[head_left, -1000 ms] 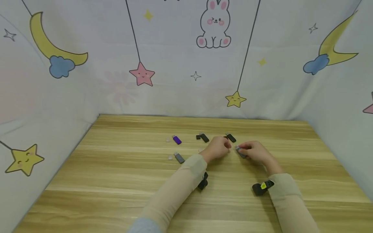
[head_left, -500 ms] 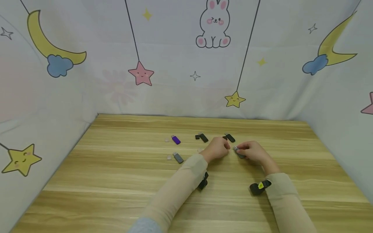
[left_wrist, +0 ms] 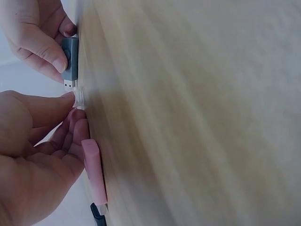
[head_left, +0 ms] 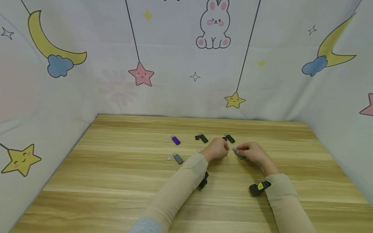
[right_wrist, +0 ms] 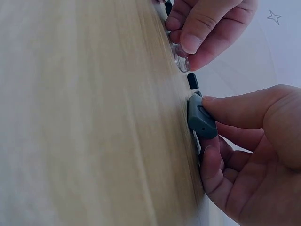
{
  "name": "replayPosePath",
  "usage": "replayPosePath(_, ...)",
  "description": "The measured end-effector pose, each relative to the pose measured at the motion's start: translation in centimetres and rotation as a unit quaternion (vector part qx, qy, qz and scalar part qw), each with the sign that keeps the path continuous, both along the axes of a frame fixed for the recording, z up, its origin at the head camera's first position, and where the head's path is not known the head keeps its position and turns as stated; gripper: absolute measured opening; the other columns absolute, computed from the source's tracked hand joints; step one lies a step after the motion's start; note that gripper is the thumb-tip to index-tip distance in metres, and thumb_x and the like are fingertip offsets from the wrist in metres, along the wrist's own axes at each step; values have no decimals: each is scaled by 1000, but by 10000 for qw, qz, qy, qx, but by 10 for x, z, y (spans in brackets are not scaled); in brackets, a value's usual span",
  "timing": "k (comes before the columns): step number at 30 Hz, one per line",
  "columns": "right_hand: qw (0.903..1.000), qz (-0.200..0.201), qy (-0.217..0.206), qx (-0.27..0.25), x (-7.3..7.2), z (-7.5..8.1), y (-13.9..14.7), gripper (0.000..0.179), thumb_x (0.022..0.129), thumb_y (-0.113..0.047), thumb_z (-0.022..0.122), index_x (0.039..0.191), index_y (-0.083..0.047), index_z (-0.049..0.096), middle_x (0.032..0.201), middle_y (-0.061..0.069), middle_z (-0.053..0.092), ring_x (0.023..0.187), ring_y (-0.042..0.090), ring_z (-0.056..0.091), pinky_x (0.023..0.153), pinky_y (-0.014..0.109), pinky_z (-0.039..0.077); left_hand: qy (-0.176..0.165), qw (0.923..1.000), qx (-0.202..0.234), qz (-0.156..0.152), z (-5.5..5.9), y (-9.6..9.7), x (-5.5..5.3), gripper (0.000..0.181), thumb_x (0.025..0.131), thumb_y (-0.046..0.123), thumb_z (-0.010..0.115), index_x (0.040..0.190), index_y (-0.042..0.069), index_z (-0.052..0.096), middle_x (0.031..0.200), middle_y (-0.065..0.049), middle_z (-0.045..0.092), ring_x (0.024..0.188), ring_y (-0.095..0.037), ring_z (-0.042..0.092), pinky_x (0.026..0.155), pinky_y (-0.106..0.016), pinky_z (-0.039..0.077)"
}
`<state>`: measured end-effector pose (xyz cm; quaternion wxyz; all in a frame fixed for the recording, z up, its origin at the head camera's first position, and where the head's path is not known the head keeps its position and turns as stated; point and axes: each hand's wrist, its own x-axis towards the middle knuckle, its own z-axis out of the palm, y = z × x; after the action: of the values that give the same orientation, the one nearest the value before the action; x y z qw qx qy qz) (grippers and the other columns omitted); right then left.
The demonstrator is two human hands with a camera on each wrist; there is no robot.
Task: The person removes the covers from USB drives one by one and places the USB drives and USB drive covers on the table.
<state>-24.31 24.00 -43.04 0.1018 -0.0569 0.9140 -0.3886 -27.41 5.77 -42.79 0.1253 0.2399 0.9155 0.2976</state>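
Observation:
My left hand (head_left: 216,149) pinches a small clear cap (left_wrist: 79,97) between thumb and fingertips, low over the wooden table. Facing it, my right hand (head_left: 254,152) grips a grey USB stick (left_wrist: 70,59) by its sides, with the metal plug pointing toward the cap. A narrow gap separates cap and plug in the left wrist view. Right below the left hand's fingers in that view lies a pink USB stick (left_wrist: 95,173); the left hand hides its body in the head view. The right wrist view shows the clear cap (right_wrist: 180,57) in the left hand's grip.
Farther back lie two black USB sticks (head_left: 203,138) (head_left: 230,138), with black caps (head_left: 197,137) (head_left: 224,138) beside them. To the left are a purple stick (head_left: 176,140) and another grey stick (head_left: 178,158), each near a clear cap (head_left: 166,140) (head_left: 169,158). A printed cloth (head_left: 175,97) encloses the table.
The left hand's fingertips have dipped slightly toward the near side with the clear cap. The right hand, with the grey USB stick, has shifted a little to the left.

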Motion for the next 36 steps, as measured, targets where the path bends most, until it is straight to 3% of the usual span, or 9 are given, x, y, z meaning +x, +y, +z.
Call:
replayPosePath(15,9998,-128,-139,9,-2,-2,1,34,94,-19,62,118,6,63,101,12,67,79,16,55,65,28,47,18,9999,-47,-146,0,-2,-1,15,90,9,65,101,3,74,105,-6,69,95,-17,62,81,-24,50)
replayPosePath(36,9999,-92,20,124,0,0,2,33,94,-16,61,117,8,62,101,16,66,80,18,57,65,29,49,175,9995,-115,-228,-2,-2,0,22,93,13,61,110,3,72,115,-8,66,108,-20,60,90,-26,49)
